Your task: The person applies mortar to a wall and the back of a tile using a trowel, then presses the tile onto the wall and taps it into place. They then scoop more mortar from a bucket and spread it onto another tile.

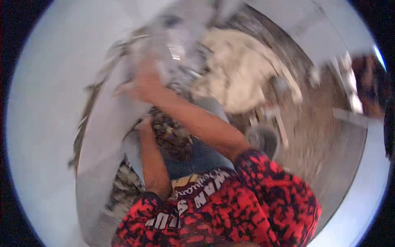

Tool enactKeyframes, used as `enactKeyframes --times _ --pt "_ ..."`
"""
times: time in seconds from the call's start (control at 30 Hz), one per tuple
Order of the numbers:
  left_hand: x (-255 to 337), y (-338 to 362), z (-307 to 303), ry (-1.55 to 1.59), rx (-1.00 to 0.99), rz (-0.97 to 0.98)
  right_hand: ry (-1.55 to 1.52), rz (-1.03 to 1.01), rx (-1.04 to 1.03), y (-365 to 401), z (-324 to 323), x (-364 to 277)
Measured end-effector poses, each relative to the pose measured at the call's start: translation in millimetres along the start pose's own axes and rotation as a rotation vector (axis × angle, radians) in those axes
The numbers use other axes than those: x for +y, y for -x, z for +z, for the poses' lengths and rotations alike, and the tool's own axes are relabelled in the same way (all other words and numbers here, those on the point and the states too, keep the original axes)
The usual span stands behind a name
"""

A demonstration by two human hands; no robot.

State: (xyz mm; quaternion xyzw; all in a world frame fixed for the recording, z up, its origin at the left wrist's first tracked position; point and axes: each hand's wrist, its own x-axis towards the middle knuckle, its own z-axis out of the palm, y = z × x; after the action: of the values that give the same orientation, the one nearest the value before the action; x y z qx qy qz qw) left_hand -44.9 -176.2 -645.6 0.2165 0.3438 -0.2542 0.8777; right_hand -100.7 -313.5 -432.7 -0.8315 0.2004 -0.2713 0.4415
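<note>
My right hand [146,84] reaches across to the upper left and is smeared by motion. It is at a pale grey sheet-like surface [105,107], beside a blurred grey bundle [179,45] with a small white patch. One finger seems to point left; whether it grips anything cannot be made out. Lower down, my left hand [144,122] is near the edge of the pale surface, its fingers curled but blurred. A heap of dark, mottled scraps [168,133] lies between my forearms, over my blue-trousered legs [205,154].
A large cream cloth or sack [236,70] spreads beyond my right forearm. A grey round container [263,140] stands on the brown, littered floor [306,123]. More mottled scraps [125,183] lie at lower left. At far right is a dark, blurred shape [370,82].
</note>
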Motion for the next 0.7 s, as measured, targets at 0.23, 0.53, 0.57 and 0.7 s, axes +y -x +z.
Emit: enactKeyframes --times 0.23,0.53,0.57,0.7 --pt "10.6 1.6 0.4 -0.205 0.06 -0.018 0.028 -0.17 0.135 0.8 -23.8 -0.1" --pt "12.8 -20.8 -10.4 -0.126 0.107 0.007 0.415 0.45 0.012 185.0 -300.6 204.8" --pt "15.2 -20.8 -9.1 -0.065 0.118 0.035 0.534 0.523 -0.051 224.5 -330.3 255.1" --pt "13.0 -17.2 -1.1 0.103 0.128 0.091 0.915 0.871 -0.216 401.0 -371.1 380.6"
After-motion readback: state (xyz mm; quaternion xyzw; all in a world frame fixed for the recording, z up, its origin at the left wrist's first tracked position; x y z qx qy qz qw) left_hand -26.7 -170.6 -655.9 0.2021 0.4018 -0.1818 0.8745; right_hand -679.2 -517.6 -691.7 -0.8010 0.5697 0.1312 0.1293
